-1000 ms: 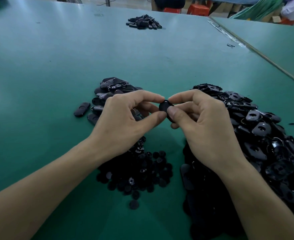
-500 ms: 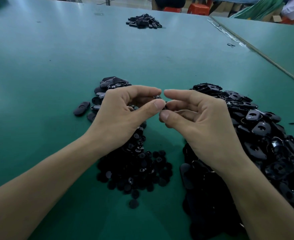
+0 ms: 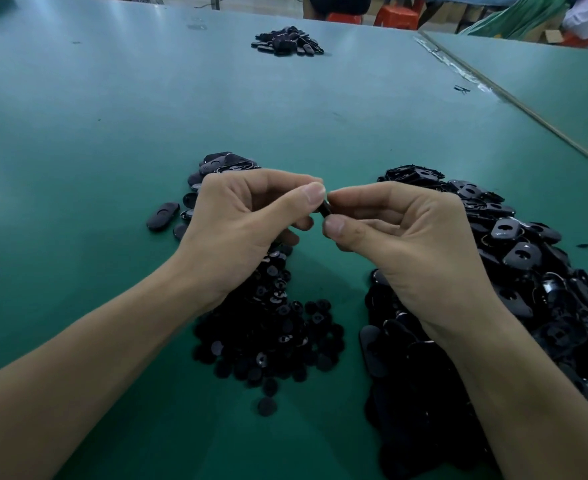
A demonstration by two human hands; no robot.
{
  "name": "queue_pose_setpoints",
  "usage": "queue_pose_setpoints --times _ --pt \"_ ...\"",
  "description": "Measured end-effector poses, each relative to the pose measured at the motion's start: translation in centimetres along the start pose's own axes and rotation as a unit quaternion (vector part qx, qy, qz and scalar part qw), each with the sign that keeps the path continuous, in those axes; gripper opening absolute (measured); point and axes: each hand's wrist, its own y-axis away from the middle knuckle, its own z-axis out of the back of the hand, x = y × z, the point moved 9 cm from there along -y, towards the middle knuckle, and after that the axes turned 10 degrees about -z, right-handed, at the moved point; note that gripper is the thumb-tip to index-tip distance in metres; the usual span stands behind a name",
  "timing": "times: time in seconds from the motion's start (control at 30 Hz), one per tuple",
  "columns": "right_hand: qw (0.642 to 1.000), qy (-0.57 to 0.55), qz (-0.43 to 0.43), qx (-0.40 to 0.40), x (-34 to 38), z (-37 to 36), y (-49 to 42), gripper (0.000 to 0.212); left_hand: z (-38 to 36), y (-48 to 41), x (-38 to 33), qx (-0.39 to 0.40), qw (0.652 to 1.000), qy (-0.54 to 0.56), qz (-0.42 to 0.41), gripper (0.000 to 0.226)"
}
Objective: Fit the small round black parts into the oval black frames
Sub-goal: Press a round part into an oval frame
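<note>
text: none I can read | labels, brands, numbers, signs: none legible anywhere in my view

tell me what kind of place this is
Probably a factory assembly bench: a green work table holds a heap of small round black parts and another of oval black frames, the left hand and right hand pinch one black piece between them, and red stools stand beyond it.

Table (image 3: 78,174) lies bare leftward; round-part pile (image 3: 271,341) and frame heap (image 3: 548,278) crowd nearside.
</note>
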Motion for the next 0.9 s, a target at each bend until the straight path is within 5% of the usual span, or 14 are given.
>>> queue_pose_setpoints --times 0.9 --pt "0.969 0.214 0.088 -0.089 0.9 0.1 0.7 0.012 -1.1 0.6 1.6 0.014 0.984 0.134 0.119 0.013"
